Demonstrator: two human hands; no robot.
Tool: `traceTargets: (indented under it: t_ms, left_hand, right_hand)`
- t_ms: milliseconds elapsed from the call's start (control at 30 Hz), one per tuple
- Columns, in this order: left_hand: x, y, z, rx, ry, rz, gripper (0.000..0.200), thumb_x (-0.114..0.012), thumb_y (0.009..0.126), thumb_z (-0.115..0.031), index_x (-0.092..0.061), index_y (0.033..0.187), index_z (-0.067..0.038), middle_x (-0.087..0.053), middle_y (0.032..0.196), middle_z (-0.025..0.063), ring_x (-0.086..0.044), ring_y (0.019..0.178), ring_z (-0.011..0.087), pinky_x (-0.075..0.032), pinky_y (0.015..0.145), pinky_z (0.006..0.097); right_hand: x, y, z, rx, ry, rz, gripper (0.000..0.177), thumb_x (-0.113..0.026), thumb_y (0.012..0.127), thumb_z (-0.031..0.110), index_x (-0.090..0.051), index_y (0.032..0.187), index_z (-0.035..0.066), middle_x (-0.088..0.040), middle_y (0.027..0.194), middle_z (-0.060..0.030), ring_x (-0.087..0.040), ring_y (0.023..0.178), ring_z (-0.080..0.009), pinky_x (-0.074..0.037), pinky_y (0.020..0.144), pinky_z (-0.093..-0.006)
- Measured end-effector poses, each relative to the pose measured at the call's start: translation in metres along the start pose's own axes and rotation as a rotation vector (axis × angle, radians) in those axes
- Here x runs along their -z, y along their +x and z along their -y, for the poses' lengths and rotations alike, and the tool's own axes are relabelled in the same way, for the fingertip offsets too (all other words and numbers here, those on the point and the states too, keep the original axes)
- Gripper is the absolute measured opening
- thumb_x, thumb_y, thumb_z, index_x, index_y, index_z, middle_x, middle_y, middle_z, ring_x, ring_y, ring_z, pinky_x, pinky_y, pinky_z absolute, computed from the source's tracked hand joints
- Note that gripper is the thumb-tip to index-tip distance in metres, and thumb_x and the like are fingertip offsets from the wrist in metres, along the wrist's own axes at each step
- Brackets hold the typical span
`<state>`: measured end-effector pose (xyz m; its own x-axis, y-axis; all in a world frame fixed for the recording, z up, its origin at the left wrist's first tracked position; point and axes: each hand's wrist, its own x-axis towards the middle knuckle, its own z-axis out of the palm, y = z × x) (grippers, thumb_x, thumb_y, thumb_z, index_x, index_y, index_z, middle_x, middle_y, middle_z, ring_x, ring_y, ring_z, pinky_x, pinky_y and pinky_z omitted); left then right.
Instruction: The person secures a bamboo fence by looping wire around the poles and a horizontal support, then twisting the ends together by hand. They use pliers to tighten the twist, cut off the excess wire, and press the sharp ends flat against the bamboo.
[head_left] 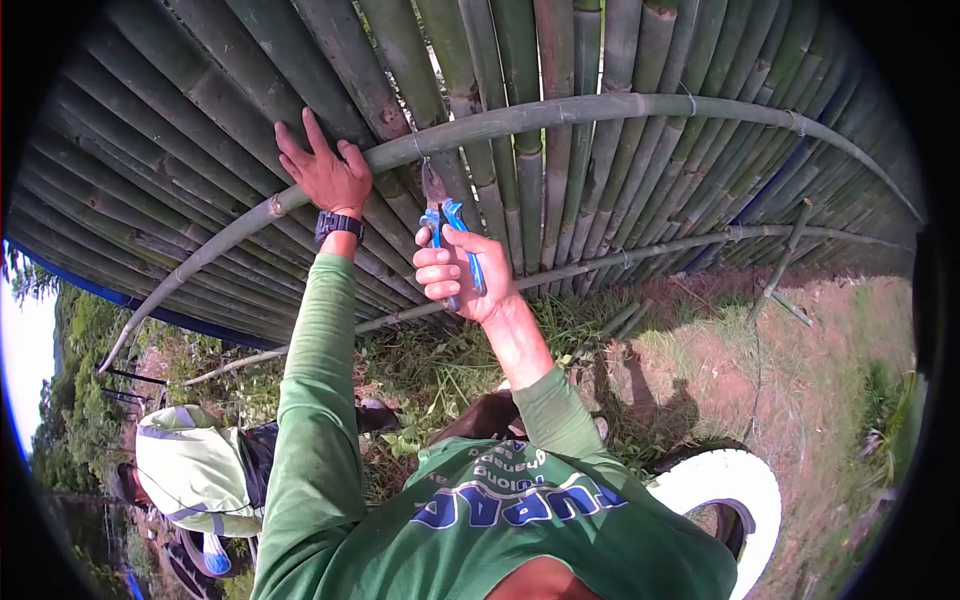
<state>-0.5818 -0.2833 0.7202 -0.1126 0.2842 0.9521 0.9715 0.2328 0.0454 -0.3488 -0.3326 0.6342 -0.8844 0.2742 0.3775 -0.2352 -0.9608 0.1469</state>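
Note:
My right hand [463,268] is closed around a pair of pliers [474,262] with blue handles. The jaws point up and meet a thin wire [424,152] looped around a horizontal bamboo pole [490,122]; whether they grip it is hard to tell. To the left, my left hand [332,182], with a dark watch [338,226] at the wrist, lies against the same pole with its fingers spread over the upright bamboo poles [235,105] behind. Those uprights stand side by side as a wall.
Lower down, a second horizontal bamboo pole [590,268] crosses the wall. A bamboo prop [783,262] leans at the right. A white-painted tire [755,490] stands on the ground behind me. Another person in a pale vest [195,462] is at the lower left.

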Motion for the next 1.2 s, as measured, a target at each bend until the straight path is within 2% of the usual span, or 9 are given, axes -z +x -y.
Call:
traceTargets:
  t_ms: [333, 467, 567, 667, 800, 933, 1067, 1133, 1200]
  left_hand:
    - [-0.004, -0.003, 0.003, -0.034, 0.03, 0.05, 0.079, -0.05, 0.083, -0.025, -0.034, 0.158, -0.01, -0.016, 0.163, 0.0321, -0.029, 0.146, 0.0526, -0.022, 0.119, 0.0615]
    - [-0.004, -0.004, 0.007, 0.005, 0.023, 0.066, 0.077, -0.051, 0.083, -0.026, -0.037, 0.158, -0.012, -0.019, 0.163, 0.0307, -0.027, 0.148, 0.0498, -0.023, 0.119, 0.0628]
    - [-0.005, -0.009, 0.01, 0.033, -0.035, 0.055, 0.073, -0.054, 0.084, -0.025, -0.042, 0.155, -0.013, -0.021, 0.163, 0.0294, -0.026, 0.149, 0.0486, -0.024, 0.119, 0.0622]
    - [0.002, -0.008, 0.004, 0.035, -0.111, 0.038, 0.068, -0.058, 0.085, -0.019, -0.044, 0.151, -0.009, -0.025, 0.161, 0.0293, -0.027, 0.149, 0.0488, -0.026, 0.117, 0.0654]
    - [0.045, -0.055, -0.045, 0.266, -0.6, 0.026, 0.056, -0.064, 0.084, 0.0, -0.046, 0.137, 0.003, -0.042, 0.142, 0.0242, -0.037, 0.141, 0.0449, -0.034, 0.114, 0.0555]
    - [0.05, -0.108, -0.132, 1.456, -1.756, 0.621, 0.045, -0.07, 0.1, -0.025, -0.051, 0.131, 0.001, -0.064, 0.113, 0.0091, -0.063, 0.097, 0.0169, -0.051, 0.085, 0.0283]
    - [0.032, -0.076, -0.15, 1.65, -2.007, 0.729, 0.028, -0.072, 0.099, -0.027, -0.064, 0.099, 0.0, -0.069, 0.09, 0.0073, -0.066, 0.08, 0.017, -0.053, 0.071, 0.0312]
    - [0.028, -0.078, -0.145, 1.61, -1.786, 0.794, 0.03, -0.072, 0.099, -0.028, -0.06, 0.086, -0.004, -0.066, 0.084, 0.0081, -0.063, 0.076, 0.0168, -0.054, 0.071, 0.0315]
    - [0.031, -0.079, -0.139, 1.596, -1.727, 0.783, 0.033, -0.07, 0.1, -0.026, -0.056, 0.078, -0.006, -0.064, 0.079, 0.0072, -0.063, 0.073, 0.018, -0.054, 0.07, 0.0332]
  right_hand:
    - [0.0, -0.002, -0.018, 0.121, 0.013, -0.013, 0.021, -0.057, 0.095, 0.012, -0.054, 0.114, 0.004, -0.048, 0.081, 0.0007, -0.042, 0.065, -0.0091, -0.038, 0.055, -0.0248]
    - [0.003, -0.01, -0.014, 0.099, -0.213, -0.213, 0.022, -0.058, 0.095, 0.013, -0.055, 0.116, 0.005, -0.051, 0.084, -0.0011, -0.045, 0.065, -0.0096, -0.04, 0.055, -0.0265]
    - [-0.025, -0.015, -0.006, 0.172, -0.902, -0.737, 0.023, -0.061, 0.093, 0.01, -0.056, 0.114, 0.004, -0.056, 0.08, -0.003, -0.049, 0.062, -0.0091, -0.042, 0.054, -0.0266]
    - [-0.042, -0.021, 0.023, 0.096, -2.461, -1.247, 0.034, -0.061, 0.086, 0.004, -0.052, 0.118, -0.003, -0.067, 0.096, -0.0241, -0.067, 0.076, -0.0426, -0.054, 0.069, -0.0499]
    - [-0.059, -0.027, 0.059, 0.54, -3.357, -1.153, 0.04, -0.069, 0.079, 0.004, -0.056, 0.117, 0.006, -0.059, 0.093, -0.011, -0.063, 0.087, -0.031, -0.051, 0.075, -0.0433]
    - [-0.03, -0.02, 0.035, 0.741, -3.206, -1.323, 0.04, -0.069, 0.079, 0.005, -0.056, 0.118, 0.005, -0.059, 0.094, -0.0105, -0.062, 0.089, -0.0309, -0.05, 0.077, -0.0424]
    - [-0.013, -0.015, 0.013, 0.885, -3.003, -1.455, 0.04, -0.067, 0.084, 0.009, -0.054, 0.121, 0.001, -0.064, 0.109, -0.0158, -0.065, 0.099, -0.0343, -0.05, 0.081, -0.0438]
    - [-0.015, -0.018, -0.001, 0.741, -2.957, -1.505, 0.054, -0.07, 0.081, 0.008, -0.046, 0.129, 0.001, -0.064, 0.115, -0.0174, -0.066, 0.103, -0.0344, -0.052, 0.084, -0.045]
    - [-0.008, -0.025, -0.004, 0.67, -2.616, -1.293, 0.069, -0.074, 0.077, 0.008, -0.037, 0.135, 0.001, -0.063, 0.114, -0.0173, -0.067, 0.101, -0.0332, -0.053, 0.086, -0.0449]
